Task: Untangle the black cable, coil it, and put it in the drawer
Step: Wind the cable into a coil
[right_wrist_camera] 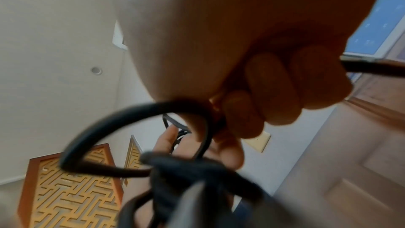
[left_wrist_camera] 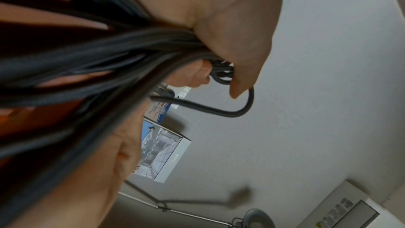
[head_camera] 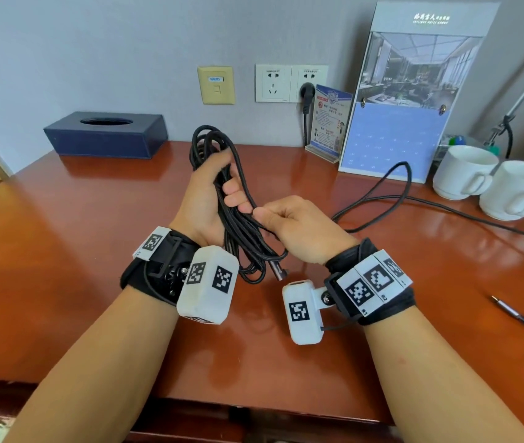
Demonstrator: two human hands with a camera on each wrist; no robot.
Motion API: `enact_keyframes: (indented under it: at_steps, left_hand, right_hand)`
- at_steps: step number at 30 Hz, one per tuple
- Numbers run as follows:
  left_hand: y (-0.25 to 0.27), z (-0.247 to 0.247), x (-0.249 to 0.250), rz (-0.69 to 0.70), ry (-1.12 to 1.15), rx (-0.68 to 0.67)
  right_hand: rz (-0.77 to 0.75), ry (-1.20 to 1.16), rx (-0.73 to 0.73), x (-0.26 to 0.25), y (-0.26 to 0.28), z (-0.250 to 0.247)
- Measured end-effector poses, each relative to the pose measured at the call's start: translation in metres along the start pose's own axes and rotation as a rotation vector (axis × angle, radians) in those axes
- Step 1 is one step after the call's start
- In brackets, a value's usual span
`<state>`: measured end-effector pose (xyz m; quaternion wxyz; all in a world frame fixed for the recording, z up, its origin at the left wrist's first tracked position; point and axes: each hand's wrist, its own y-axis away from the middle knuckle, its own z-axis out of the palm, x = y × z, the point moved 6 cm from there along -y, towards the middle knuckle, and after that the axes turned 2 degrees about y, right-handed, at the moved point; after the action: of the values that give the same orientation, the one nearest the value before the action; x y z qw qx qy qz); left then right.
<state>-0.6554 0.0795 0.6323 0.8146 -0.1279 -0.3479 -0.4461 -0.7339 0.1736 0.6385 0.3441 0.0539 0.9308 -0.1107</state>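
Black cable (head_camera: 236, 215) is found partly coiled and held clear of the tabletop (head_camera: 94, 251), above its middle and nearer the front edge than the back. The bundle of loops is gripped by the left hand (head_camera: 204, 199), whose fingers are curled round all the strands at mid-length. The long axis of the coil runs from the front edge toward the back edge, tilted upward: the upper loops rise above the fist toward the wall, and the lower loops hang below the wrist with a metal connector (head_camera: 278, 272) showing at the bottom.

The right hand (head_camera: 299, 230) is closed, and a single strand is pinched between thumb and fingers just beside the left fingertips. The two hands are nearly touching. From that pinch the loose run is seen to lead away to the right, arching up and then lying along the tabletop toward the right edge, past two white cups (head_camera: 494, 185). A second connector (head_camera: 506, 306) lies near the right front corner; whether it belongs to the same cable cannot be told.

It is judged that coiling is under way and the uncoiled length lies entirely on the right, so the right hand is the nearer one for feeding further loops. No drawer is seen.
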Motion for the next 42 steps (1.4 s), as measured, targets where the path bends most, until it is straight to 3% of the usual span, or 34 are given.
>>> enact_keyframes:
  at_steps: [4, 9, 16, 21, 28, 32, 36, 42]
  left_hand:
    - [0.001, 0.003, 0.002, 0.107, -0.116, -0.079]
    - [0.003, 0.006, 0.004, 0.173, -0.163, -0.118]
    - [-0.001, 0.002, -0.001, 0.227, -0.333, -0.060]
    - [-0.001, 0.006, -0.004, 0.208, -0.210, 0.004]
    - [-0.003, -0.022, 0.027, 0.332, 0.096, 0.170]
    - [-0.004, -0.038, 0.043, 0.423, 0.228, 0.192]
    - [-0.002, -0.060, 0.064, 0.493, 0.427, 0.200]
    - [-0.001, -0.095, 0.075, 0.537, 0.503, 0.330]
  right_hand:
    - [0.063, -0.041, -0.040, 0.001, 0.004, 0.000]
    - [0.090, -0.122, 0.027, 0.004, 0.001, 0.000]
    - [0.092, -0.068, 0.010, 0.003, 0.003, -0.003]
    - [0.021, -0.011, 0.044, -0.006, 0.005, -0.004]
    - [0.018, -0.160, 0.071, -0.005, 0.003, -0.006]
    - [-0.002, -0.157, 0.079, -0.006, 0.002, -0.007]
    - [0.061, -0.145, 0.148, 0.003, 0.003, -0.018]
    - [0.187, -0.091, 0.001, 0.011, 0.007, -0.016]
